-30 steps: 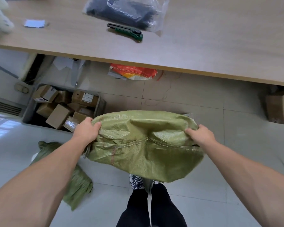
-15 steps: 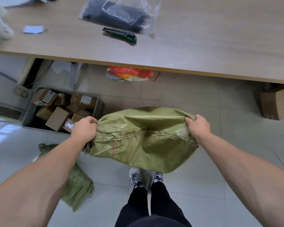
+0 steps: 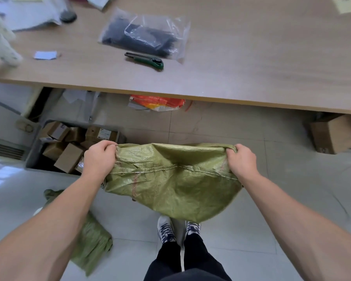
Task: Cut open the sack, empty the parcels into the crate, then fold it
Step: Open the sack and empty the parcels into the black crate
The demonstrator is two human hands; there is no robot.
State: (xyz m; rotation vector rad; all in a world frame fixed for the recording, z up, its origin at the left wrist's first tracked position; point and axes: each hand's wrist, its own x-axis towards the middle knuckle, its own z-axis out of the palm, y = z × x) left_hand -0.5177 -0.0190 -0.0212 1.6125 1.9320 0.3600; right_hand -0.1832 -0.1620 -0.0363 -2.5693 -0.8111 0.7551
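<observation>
A green woven sack (image 3: 170,183) hangs limp in front of me above my shoes, folded over with a stitched seam across it. My left hand (image 3: 99,159) grips its upper left corner and my right hand (image 3: 241,161) grips its upper right corner. The grey crate (image 3: 33,151) stands on the floor at the left, under the table edge, holding several brown cardboard parcels (image 3: 69,157). A green utility knife (image 3: 145,60) lies on the wooden table (image 3: 251,67).
A clear bag of black items (image 3: 144,37) lies on the table behind the knife. Another green sack (image 3: 89,238) lies folded on the floor at my left. An orange bag (image 3: 156,102) sits under the table, a cardboard box (image 3: 332,134) at the right.
Both hands have shifted to the sack's top corners and pulled it taut between them. The view has tilted up, showing more of the table.
</observation>
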